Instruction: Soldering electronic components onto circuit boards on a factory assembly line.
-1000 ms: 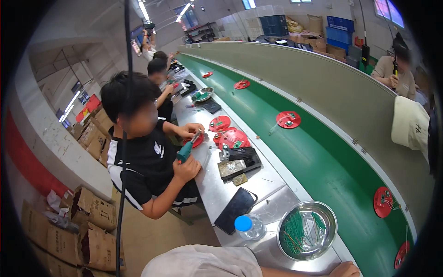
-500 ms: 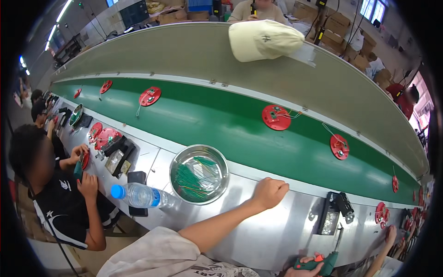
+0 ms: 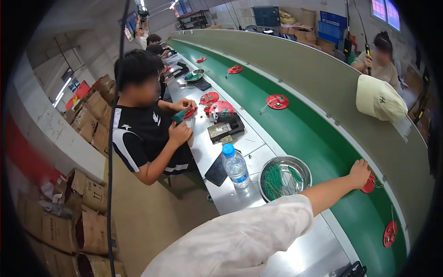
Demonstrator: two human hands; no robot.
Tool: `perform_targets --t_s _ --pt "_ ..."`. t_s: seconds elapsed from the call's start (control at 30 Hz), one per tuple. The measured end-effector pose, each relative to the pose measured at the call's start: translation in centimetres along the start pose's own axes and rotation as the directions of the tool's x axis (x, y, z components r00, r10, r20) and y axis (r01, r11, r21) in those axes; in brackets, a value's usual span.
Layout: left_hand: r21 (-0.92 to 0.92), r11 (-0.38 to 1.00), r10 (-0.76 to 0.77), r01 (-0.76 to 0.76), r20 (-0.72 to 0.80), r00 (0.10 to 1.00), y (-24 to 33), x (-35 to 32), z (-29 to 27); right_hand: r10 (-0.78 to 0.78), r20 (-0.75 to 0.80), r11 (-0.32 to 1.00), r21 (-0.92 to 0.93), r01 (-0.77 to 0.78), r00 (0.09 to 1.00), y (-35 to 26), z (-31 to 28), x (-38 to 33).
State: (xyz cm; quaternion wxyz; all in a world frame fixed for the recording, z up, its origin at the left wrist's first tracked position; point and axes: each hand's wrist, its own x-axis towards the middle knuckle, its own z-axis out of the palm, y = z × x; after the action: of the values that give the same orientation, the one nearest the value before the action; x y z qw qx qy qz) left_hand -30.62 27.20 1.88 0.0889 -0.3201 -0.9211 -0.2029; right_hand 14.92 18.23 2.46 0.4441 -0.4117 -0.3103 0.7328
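My left hand (image 3: 359,174) reaches out over the green belt. Its fingers are curled over the edge of a red round plate (image 3: 368,185) with thin white wires, and the hand hides much of that plate. Under my outstretched forearm, nearer to me, stands a round metal bowl (image 3: 308,168) holding green wires (image 3: 273,182). Further along the belt, to the lower right, lies another red plate (image 3: 390,234) with a small board and wires on it. My right hand is out of view.
A clear water bottle with a blue cap (image 3: 236,166) stands left of the bowl, beside a dark phone-like slab (image 3: 216,171). A co-worker (image 3: 147,124) sits at left with a green power tool. A cream cap (image 3: 381,98) hangs on the belt's tall side panel (image 3: 318,83).
The view has swung left. My left hand, a loose fist over the metal table before, has reached onto the belt and taken hold of a red plate. My right hand and its green electric screwdriver have left view.
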Motion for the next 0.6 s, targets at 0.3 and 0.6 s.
perform_targets --t_s 0.3,0.6 --pt "-0.032 0.965 0.26 -0.259 0.016 0.966 2.1 -1.5 2.4 -0.144 0.037 0.989 -0.036 0.145 0.989 -0.6 0.2 0.7" --pt "-0.455 0.746 0.428 -0.486 -0.231 0.874 1.2 -17.1 -6.1 -0.307 0.11 0.949 -0.041 0.313 0.945 -1.0 0.3 -0.3"
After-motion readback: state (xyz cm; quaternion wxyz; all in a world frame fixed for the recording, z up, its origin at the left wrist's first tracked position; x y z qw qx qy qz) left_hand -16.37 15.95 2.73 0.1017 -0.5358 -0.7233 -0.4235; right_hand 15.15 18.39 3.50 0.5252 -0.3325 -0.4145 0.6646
